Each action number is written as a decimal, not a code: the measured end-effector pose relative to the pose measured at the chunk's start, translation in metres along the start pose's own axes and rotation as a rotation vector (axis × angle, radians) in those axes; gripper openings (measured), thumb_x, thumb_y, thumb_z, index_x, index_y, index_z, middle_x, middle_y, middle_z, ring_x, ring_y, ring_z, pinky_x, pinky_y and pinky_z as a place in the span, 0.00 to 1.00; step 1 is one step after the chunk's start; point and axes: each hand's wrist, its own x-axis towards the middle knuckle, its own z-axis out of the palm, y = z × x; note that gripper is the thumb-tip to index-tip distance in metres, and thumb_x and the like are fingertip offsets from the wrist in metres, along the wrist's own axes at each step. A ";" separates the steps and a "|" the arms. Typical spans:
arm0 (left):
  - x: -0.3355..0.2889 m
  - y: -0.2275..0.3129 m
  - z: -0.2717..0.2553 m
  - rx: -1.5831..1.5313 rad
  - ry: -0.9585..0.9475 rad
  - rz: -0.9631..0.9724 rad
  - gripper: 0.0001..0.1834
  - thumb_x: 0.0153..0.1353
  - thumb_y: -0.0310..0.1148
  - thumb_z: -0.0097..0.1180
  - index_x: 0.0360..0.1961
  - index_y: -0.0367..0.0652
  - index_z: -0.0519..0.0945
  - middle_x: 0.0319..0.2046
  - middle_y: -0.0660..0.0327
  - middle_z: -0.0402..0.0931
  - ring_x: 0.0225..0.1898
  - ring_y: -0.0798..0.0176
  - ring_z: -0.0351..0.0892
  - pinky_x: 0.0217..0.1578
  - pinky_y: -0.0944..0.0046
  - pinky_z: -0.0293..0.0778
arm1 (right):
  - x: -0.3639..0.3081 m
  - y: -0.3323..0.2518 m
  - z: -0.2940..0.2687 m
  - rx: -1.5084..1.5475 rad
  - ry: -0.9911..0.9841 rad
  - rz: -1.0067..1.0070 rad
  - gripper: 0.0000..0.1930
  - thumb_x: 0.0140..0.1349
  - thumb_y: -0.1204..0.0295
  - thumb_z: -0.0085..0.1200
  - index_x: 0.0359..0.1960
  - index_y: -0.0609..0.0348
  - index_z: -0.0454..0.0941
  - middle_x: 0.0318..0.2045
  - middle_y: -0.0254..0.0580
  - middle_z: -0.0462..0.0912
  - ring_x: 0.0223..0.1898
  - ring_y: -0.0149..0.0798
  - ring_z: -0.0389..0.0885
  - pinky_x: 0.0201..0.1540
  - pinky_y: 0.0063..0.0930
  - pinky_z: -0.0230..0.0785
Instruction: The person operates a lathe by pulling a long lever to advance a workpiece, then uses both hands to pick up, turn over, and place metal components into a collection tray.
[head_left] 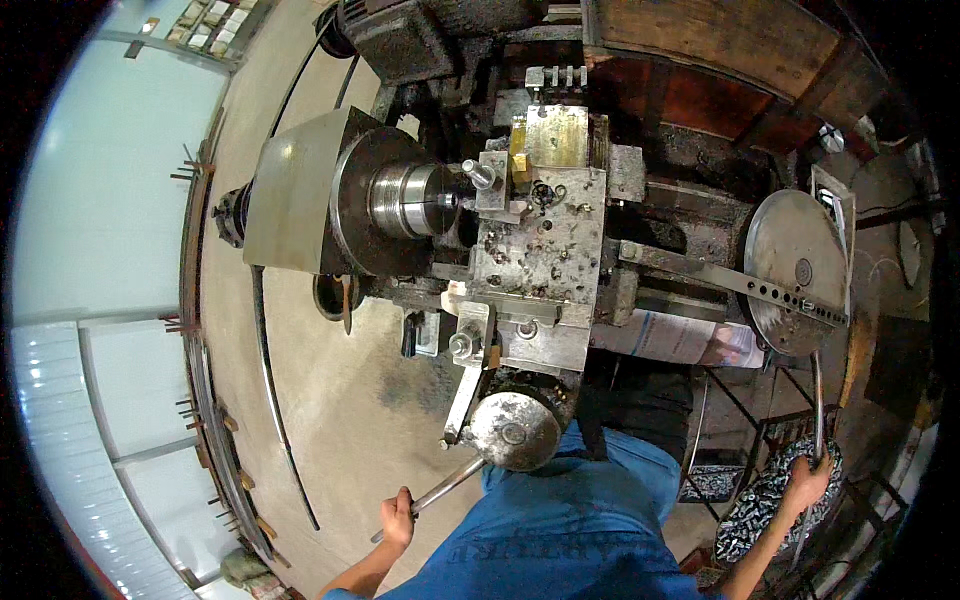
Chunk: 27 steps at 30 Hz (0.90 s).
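My left hand (397, 517) is closed round a metal lever (450, 483) that slants up to a round steel handwheel (513, 432) just in front of my body. On the far right, my right hand (805, 484) grips a long metal rod (819, 400), which rises toward a large steel disc (795, 265). Between them lies a lathe's flat cross slide (545, 250), strewn with dark chips. A tool post (492, 180) on it stands close to the chuck (400, 200), where a small workpiece end (447, 200) shows.
A perforated steel bar (735, 280) links the slide to the disc. Metal shavings (760, 510) fill a round container by my right arm. A wooden cabinet (720, 50) stands behind the lathe. Long rods (205, 430) lie along the left wall.
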 end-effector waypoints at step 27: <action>0.000 0.006 -0.002 0.060 0.016 -0.021 0.30 0.62 0.47 0.40 0.11 0.35 0.71 0.08 0.59 0.66 0.12 0.65 0.65 0.17 0.61 0.62 | -0.075 -0.009 0.007 0.079 -0.095 0.017 0.29 0.39 0.67 0.53 0.45 0.75 0.70 0.47 0.67 0.71 0.49 0.60 0.70 0.54 0.39 0.61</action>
